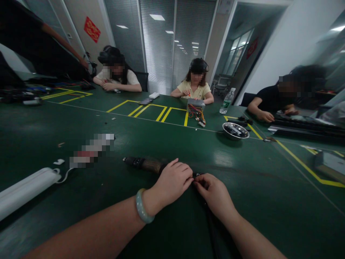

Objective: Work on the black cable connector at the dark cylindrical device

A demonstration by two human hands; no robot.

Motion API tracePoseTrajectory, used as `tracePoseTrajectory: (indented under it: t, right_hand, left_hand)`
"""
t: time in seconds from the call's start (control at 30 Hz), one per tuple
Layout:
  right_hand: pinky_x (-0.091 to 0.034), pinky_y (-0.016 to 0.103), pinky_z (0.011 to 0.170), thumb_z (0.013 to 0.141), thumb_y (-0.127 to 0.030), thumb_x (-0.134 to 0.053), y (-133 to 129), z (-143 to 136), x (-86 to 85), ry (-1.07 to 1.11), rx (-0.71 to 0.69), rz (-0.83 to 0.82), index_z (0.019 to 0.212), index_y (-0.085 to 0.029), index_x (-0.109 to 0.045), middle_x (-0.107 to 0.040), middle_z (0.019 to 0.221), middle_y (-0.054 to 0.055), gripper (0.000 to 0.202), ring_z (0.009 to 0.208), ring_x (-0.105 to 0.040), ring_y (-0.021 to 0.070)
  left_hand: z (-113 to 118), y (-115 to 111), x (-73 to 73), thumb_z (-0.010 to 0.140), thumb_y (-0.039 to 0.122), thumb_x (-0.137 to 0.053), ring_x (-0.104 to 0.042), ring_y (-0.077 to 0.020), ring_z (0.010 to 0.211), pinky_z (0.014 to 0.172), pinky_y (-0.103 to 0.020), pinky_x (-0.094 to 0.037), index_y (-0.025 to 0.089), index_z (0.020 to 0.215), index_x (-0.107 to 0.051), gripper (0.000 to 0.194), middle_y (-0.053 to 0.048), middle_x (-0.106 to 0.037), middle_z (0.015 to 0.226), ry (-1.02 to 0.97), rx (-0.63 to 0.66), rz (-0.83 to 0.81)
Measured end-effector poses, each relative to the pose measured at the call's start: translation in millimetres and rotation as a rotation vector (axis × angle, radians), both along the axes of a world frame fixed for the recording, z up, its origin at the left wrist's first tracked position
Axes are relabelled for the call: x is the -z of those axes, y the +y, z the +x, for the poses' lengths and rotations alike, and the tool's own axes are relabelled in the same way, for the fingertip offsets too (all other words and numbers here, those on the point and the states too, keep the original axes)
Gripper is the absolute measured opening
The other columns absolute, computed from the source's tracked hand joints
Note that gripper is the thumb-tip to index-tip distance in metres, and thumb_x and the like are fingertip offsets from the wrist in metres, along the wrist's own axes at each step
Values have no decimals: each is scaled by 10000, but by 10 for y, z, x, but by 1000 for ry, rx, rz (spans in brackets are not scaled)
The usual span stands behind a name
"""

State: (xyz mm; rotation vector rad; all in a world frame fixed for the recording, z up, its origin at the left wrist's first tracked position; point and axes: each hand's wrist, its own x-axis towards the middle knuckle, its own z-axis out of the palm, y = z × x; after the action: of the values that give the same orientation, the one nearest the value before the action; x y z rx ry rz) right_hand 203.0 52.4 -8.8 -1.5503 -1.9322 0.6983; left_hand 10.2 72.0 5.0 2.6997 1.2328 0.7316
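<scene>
A black rod with a brown grip point(151, 166) lies crosswise on the green table, its ribbed black end and small metal tip to the left. My left hand point(172, 181), a pale bangle at its wrist, is closed over the rod's right part and hides it. Close against its fingertips, my right hand point(215, 194) pinches the upper end of a long dark strip point(211, 230). That strip runs toward the front edge, partly under my right forearm. How rod and strip meet is hidden by my fingers.
A long white wrapped object point(29, 190) with a cord lies at left. Beyond my hands stand a metal bowl point(235, 136) with dark items, a water bottle point(228, 100) and a metal box point(196, 105) with coloured wires. Several people work around the table, which bears yellow tape outlines point(185, 117).
</scene>
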Motion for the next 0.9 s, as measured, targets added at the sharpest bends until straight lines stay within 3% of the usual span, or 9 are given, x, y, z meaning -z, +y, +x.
tracePoseTrajectory:
  t: [0.43,0.7,0.9]
  right_hand:
    - [-439,271,686,860,-266,-589,15,15,50,24,-2,-4,872,-242,-710,-669,843,-8,123,746,-616,160]
    - [-430,274,665,851,-273,-585,9,-2,41,-7,6,-2,860,-237,-713,-669,845,8,133,732,-612,170]
    - [-425,269,660,847,-260,-589,19,16,53,1,-2,25,846,-236,-713,-667,844,4,126,726,-611,167]
  left_hand:
    - [14,-11,-14,915,265,-600,-614,-196,912,981,-442,-425,203,915,-652,81,-14,-661,927,-34,-36,-14]
    - [-5,-12,-10,958,274,-542,-617,-205,987,938,-413,-451,222,1011,-674,151,-29,-677,1011,-14,-8,-6]
    - [2,-72,-60,969,264,-515,-605,-195,1082,1009,-413,-430,260,1078,-659,181,-13,-674,1114,-20,-27,24]
